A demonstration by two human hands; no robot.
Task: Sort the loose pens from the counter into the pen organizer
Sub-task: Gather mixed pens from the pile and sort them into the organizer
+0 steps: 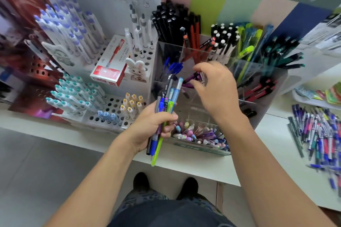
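The left hand [151,127] grips a bundle of pens [164,112] upright before the clear organizer [262,86]. The right hand [214,88] hovers above a compartment, fingers loosely curled, apparently holding nothing. Loose pens [319,134] lie on the counter [273,162] to the right.

A clear acrylic compartmented pen organizer [262,116] stands upright, holding sorted pens. Right of it, a heap of loose mixed-colour plastic pens [319,134] lies flat.

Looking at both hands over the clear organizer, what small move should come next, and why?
Probably the right hand should pick one pen from the bundle of pens that the left hand grips. The right hand hovers over the clear organizer with curled fingers, near the purple pens, and seems to hold nothing, though blur leaves this uncertain.
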